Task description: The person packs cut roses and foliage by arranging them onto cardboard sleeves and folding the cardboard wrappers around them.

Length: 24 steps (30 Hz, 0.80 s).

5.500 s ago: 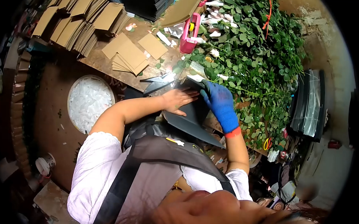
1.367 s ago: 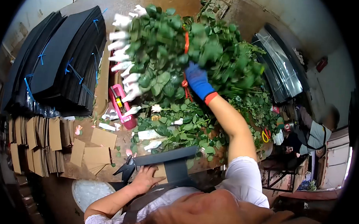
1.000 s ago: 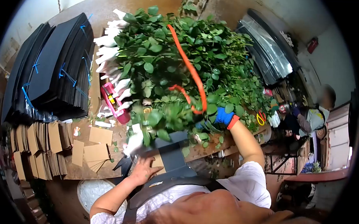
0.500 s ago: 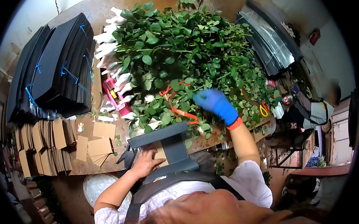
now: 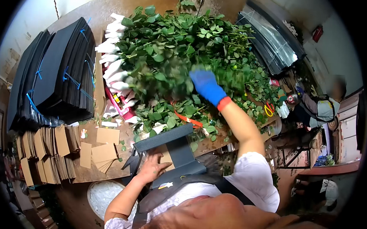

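My bare left hand [image 5: 152,167] lies with spread fingers on a tan card [image 5: 166,156] inside a folded black corrugated sheet [image 5: 180,151] at the table's front edge. My right hand [image 5: 205,85], in a blue glove with a red cuff, is over the heap of leafy green stems [image 5: 169,45]. Its fingers are blurred among the leaves, and whether they grip a stem cannot be made out. White-wrapped flower heads [image 5: 114,63] line the left side of the heap. A loose red ribbon [image 5: 187,120] lies on the leaves just behind the black sheet.
Stacks of black sheets [image 5: 58,65] tied with blue string stand at the left, with tan card piles [image 5: 49,150] before them. A pink tape dispenser [image 5: 118,102] is beside the flower heads. Yellow-handled scissors [image 5: 269,109] lie at the right. Another person [image 5: 325,109] is at the far right.
My right hand has moved from the heap's front edge back and left into the leaves, where some stems are now blurred. My left hand stays on the card inside the black sheet.
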Each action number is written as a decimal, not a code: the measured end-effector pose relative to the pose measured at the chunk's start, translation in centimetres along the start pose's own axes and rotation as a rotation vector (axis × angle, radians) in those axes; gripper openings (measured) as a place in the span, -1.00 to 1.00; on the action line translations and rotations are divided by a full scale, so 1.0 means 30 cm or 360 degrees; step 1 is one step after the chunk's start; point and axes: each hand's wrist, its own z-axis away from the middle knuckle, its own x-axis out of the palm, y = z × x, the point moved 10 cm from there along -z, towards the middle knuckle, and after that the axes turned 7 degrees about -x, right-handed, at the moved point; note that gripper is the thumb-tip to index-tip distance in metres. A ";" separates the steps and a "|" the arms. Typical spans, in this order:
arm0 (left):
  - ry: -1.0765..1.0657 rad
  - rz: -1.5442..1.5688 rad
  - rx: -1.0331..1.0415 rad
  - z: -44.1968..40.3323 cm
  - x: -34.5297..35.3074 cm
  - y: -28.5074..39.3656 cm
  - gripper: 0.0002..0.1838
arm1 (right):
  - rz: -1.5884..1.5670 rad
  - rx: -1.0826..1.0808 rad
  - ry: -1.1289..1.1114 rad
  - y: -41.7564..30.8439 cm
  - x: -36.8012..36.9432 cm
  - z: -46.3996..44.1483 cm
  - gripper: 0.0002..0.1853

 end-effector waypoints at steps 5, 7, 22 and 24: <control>0.0017 -0.0004 0.0023 -0.007 -0.013 0.001 -0.48 | -0.0113 0.0192 -0.0180 0.076 0.027 0.298 -0.60; 0.0038 -0.0017 0.0050 0.001 -0.008 0.004 -0.47 | 0.0031 0.0222 0.0392 0.083 -0.255 0.369 -0.47; 0.0280 0.0723 -0.0236 0.056 -0.038 -0.090 -0.12 | -0.0199 -0.0249 -0.0706 -0.158 0.004 0.878 -0.54; 0.0206 0.0678 -0.0312 0.050 -0.048 -0.078 0.01 | -0.0089 -0.0142 -0.1078 -0.158 0.157 0.970 -0.52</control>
